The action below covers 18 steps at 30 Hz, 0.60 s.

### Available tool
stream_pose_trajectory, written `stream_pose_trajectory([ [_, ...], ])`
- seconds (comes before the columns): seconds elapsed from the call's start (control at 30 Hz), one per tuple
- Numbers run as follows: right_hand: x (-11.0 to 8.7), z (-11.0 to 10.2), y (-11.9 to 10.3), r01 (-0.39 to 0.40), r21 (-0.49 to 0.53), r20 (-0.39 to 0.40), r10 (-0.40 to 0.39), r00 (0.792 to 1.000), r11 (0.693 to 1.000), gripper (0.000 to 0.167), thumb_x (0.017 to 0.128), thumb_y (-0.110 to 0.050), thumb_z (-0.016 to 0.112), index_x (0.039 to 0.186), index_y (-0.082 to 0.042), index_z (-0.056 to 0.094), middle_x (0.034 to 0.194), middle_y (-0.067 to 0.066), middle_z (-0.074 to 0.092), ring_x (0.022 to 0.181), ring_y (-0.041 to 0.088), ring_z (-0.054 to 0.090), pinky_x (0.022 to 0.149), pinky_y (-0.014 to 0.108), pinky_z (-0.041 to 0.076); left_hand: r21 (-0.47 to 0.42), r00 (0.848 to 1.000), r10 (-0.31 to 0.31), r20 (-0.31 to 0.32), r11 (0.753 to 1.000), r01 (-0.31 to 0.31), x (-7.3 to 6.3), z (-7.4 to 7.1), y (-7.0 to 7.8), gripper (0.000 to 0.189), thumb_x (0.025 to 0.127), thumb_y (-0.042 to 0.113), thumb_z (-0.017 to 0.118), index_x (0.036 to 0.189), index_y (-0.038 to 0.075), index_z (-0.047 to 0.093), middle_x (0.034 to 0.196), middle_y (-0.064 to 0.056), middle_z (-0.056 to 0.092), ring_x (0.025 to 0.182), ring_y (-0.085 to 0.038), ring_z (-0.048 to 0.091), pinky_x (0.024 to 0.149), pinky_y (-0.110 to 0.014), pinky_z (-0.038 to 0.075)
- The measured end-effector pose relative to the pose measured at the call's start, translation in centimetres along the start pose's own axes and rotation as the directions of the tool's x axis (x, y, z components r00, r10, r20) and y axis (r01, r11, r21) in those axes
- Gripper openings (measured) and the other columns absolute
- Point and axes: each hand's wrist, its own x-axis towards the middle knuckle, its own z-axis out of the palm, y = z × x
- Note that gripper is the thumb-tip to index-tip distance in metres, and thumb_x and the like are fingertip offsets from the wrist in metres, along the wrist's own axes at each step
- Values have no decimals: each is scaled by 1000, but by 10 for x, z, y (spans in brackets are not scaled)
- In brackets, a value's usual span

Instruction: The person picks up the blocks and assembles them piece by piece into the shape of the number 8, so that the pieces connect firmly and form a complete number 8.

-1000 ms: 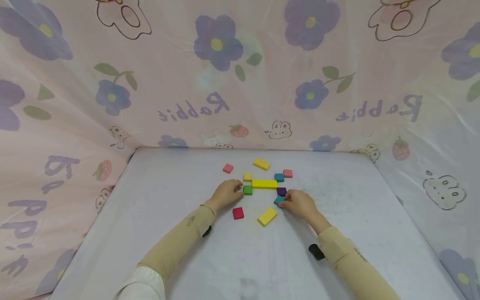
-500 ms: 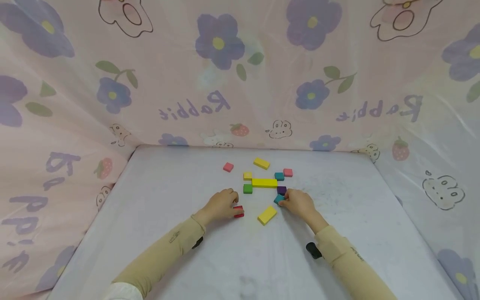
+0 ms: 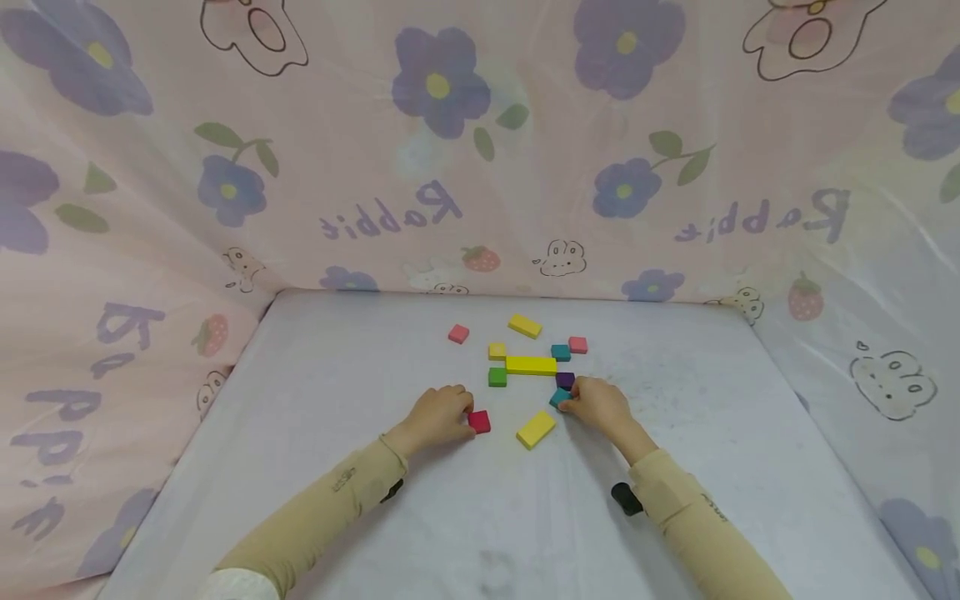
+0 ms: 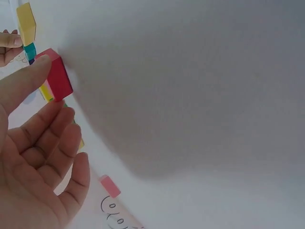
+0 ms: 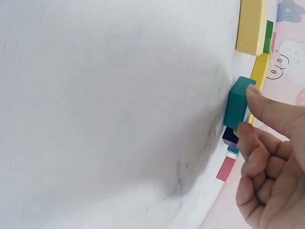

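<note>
On the white tabletop (image 3: 300, 383) | square-topped red block (image 3: 479, 422): left hand (image 3: 437, 416) pinching | flat-sided teal block (image 5: 236, 106): right hand (image 3: 602, 407) pinching

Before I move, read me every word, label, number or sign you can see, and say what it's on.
"Rabbit", mirrored, twice: the back curtain.
Large skewed letters on the left curtain: not surely legible.
Left sleeve and right sleeve: small prints, too small to read.
Red block and teal block: no lettering seen.

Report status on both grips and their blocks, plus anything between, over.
Left grip: pinching squarish red block. Right grip: pinching squarish teal block, dark purple block just beyond. Between them: oblong yellow block.
</note>
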Motion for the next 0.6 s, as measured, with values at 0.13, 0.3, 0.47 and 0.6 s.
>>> stream_pose_trajectory([
  [0.13,-1,0,1,-6,1,2,6,1000,1000,31,82,-33,69,93,-4,64,82,6,64,67,18,52,59,27,43,-90,1000,-22,4,996,22,6,2,5,26,77,29,75,88,9,62,79,2,55,69,-11,46,65,-28,40],
  [0.3,0,0,2,-15,10,4,15,1000,1000,31,83,-33,69,94,-4,64,82,6,64,67,18,52,59,27,43,-254,997,-73,10,965,73,19,6,11,25,78,24,74,89,6,60,82,-1,55,70,-12,47,65,-25,42],
  [0.47,0,1,2,-13,11,-1,13,1000,1000,32,83,-33,68,95,-4,64,84,6,65,68,18,52,61,28,45,-327,991,-132,32,935,135,33,12,15,24,80,24,73,88,7,57,84,-2,54,71,-13,47,65,-24,42],
  [0.6,-2,3,2,-9,18,-15,10,1000,1000,32,83,-33,69,96,-4,65,86,7,66,68,18,53,63,29,46,-356,987,-163,18,921,158,42,15,18,23,80,23,72,86,6,58,85,-3,54,72,-15,47,64,-23,41],
])
